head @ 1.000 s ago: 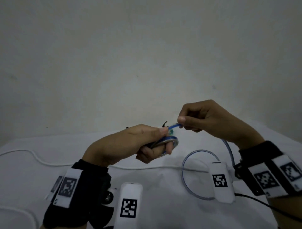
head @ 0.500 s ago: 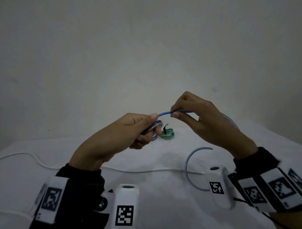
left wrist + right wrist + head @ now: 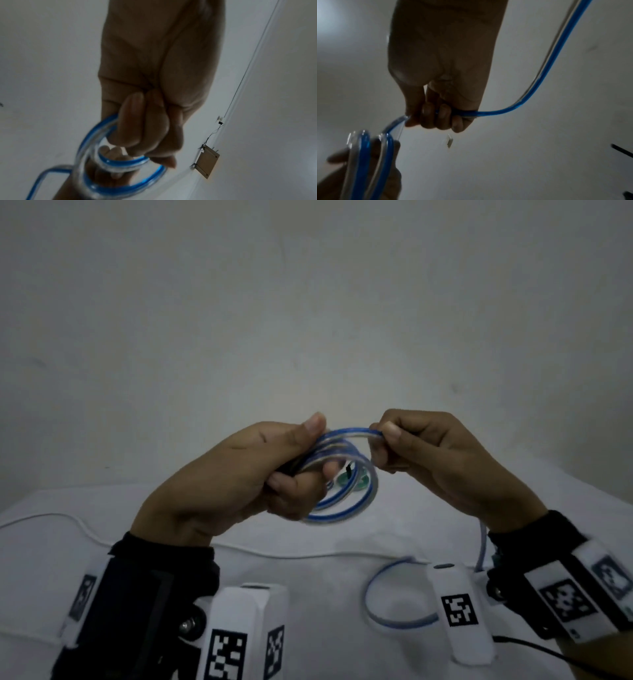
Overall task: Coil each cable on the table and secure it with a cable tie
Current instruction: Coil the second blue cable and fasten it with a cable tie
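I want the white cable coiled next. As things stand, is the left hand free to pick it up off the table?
Probably not yet. The left hand grips the blue cable's coil, and the right hand pinches its free strand. The white cable lies uncovered on the table below.

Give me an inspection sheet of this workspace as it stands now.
Surface: white cloth-covered table.
Job's things: blue cable, partly coiled, its tail trailing down to the table; green coil on the table beyond it, with something dark on it.
Clutter: nothing seen.
Grips: left hand holds the loops; right hand pinches the free strand.
Cables: white cable uncoiled on the table.
Surroundings: plain wall.
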